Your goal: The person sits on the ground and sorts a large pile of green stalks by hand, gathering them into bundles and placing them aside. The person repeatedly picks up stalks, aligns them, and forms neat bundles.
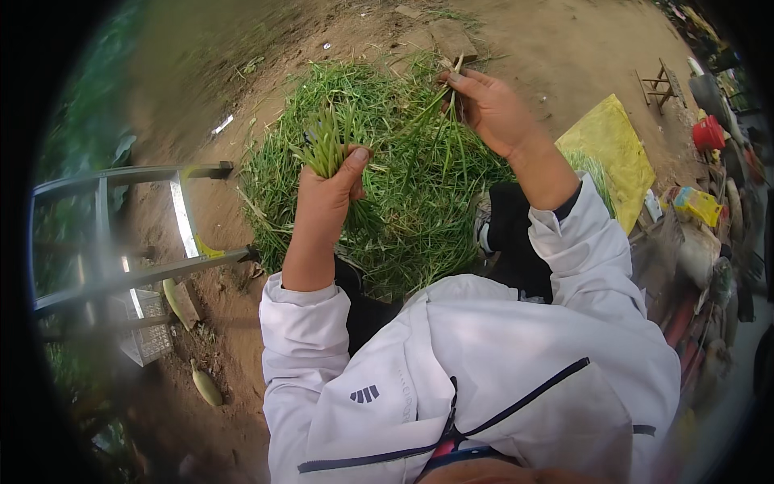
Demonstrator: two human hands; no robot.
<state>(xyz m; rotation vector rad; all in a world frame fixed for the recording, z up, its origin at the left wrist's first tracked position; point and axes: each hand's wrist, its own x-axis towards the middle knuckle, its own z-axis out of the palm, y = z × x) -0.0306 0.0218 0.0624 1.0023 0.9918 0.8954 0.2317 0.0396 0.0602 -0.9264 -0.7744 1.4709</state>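
My left hand (331,184) grips a bunch of green stalks (327,140), pale cut-looking ends up, with the leaves hanging below the fist. Farther out and to the right, my right hand (487,109) pinches a few thin leafy stems (450,115) between thumb and fingers. Their whitish ends point up and the green blades trail down to the left. Beneath both hands spreads a wide heap of loose green grass-like leaves (417,242) on the ground. My shoe (482,227) touches its right side.
An aluminium ladder (145,275) juts in from the left, near a white plastic crate (148,330) and a pale green gourd (206,384). On the right lie a yellow woven sack (611,157) and more long green leaves (589,172). A red container (708,133) stands amid clutter by a small wooden stool (660,86).
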